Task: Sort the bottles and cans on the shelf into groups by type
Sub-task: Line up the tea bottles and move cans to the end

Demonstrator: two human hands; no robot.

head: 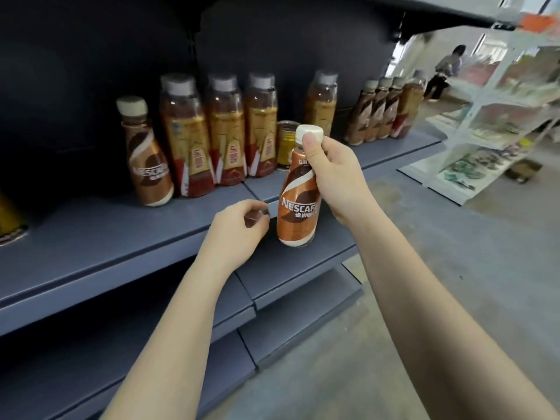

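While right hand (336,174) grips Nescafé bottle (298,204) by neck, left hand (239,231) hangs just beside, loosely curled, empty.

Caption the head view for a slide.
Right hand grips a Nescafe bottle by its neck at the shelf edge.

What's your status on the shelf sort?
Right hand grips brown Nescafé bottle by its neck. Left hand curled, empty. Gold can behind; path clear.
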